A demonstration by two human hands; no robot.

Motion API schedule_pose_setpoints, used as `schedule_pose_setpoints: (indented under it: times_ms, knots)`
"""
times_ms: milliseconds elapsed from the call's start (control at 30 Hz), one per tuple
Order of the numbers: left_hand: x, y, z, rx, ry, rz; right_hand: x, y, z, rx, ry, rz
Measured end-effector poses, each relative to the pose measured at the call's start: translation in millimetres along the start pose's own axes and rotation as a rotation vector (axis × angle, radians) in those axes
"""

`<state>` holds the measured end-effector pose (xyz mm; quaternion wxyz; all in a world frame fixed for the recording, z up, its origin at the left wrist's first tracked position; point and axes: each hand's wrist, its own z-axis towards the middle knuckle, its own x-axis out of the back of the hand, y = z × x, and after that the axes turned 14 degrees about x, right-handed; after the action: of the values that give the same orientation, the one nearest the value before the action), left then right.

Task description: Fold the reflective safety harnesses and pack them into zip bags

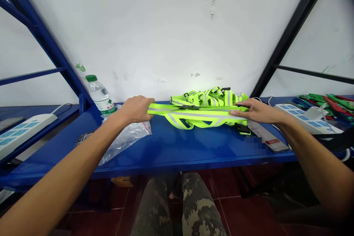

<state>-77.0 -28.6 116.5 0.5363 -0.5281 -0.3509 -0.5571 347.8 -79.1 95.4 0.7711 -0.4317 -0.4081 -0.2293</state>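
Note:
A neon-yellow reflective strap vest (193,115) with grey bands lies stretched across the blue table (171,147). My left hand (136,108) is closed round its left end. My right hand (256,110) grips the right end, fingers pinched over the strap. Behind the stretched strap sits a pile of more yellow reflective straps (210,97) with black buckles.
A clear plastic bag (124,138) lies under my left forearm, and a water bottle with a green cap (100,95) stands behind it. White power strips (22,129) (304,118) lie at both sides. Green and red straps (329,104) are heaped far right. A flat white device (267,138) lies near my right wrist.

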Motion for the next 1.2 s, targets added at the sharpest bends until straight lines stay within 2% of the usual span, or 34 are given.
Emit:
schedule_pose_setpoints:
  times_ms: [100, 167, 200, 233, 300, 367, 400, 467, 533, 567, 600, 633, 700, 767, 833, 933, 1067, 1100, 1200]
  knots:
    - [-2.9, 3, -2, 0.042, 0.092, 0.096, 5, -8, 4, 0.039, -0.251, -0.132]
    - [-5.0, 3, 7, 0.085, 0.125, 0.103, 4, -14, 16, 0.006, -0.302, -0.186]
    - [-3.8, 1, 14, 0.126, 0.143, 0.093, 5, -18, 26, -0.02, -0.282, -0.232]
    - [-0.4, -2, 23, 0.182, 0.168, 0.074, 6, -23, 37, -0.051, -0.197, -0.311]
    - [13.9, -9, 40, 0.325, 0.284, -0.003, 15, -35, 60, -0.051, 0.132, -0.542]
    - [34.2, -18, 53, 0.414, 0.516, -0.122, 27, -49, 77, 0.013, 0.484, -0.737]
    - [43.7, -21, 56, 0.444, 0.631, -0.186, 32, -55, 82, 0.048, 0.612, -0.817]
    - [54.6, -26, 55, 0.464, 0.78, -0.288, 33, -61, 84, 0.086, 0.761, -0.947]
    - [48.8, -27, 43, 0.456, 0.803, -0.297, 19, -56, 73, 0.097, 0.742, -1.015]
    - [39.3, -26, 34, 0.454, 0.778, -0.262, 7, -50, 65, 0.103, 0.672, -1.012]
    - [26.2, -24, 23, 0.41, 0.696, -0.203, -8, -42, 54, 0.1, 0.571, -0.983]
    - [10.6, -22, 11, 0.334, 0.57, -0.15, -23, -33, 43, 0.093, 0.469, -0.931]
    - [-22.3, -17, -13, 0.184, 0.237, -0.114, -53, -15, 19, 0.15, 0.166, -0.773]
    - [-48.6, -11, -33, -0.011, -0.052, -0.188, -75, 0, -1, 0.184, -0.106, -0.637]
    - [-61.3, -4, -47, -0.092, -0.116, -0.241, -86, 6, -15, 0.183, -0.269, -0.546]
    - [-55.6, 12, -56, -0.122, -0.084, -0.22, -90, -2, -23, 0.181, -0.347, -0.48]
    - [-37.6, 38, -59, -0.115, 0.015, -0.04, -100, -33, -18, 0.226, -0.313, -0.409]
    - [-36.7, 44, -59, -0.125, -0.012, -0.021, -106, -41, -15, 0.239, -0.297, -0.396]
    - [-42.7, 56, -54, -0.132, -0.205, -0.071, -130, -59, -1, 0.234, -0.228, -0.436]
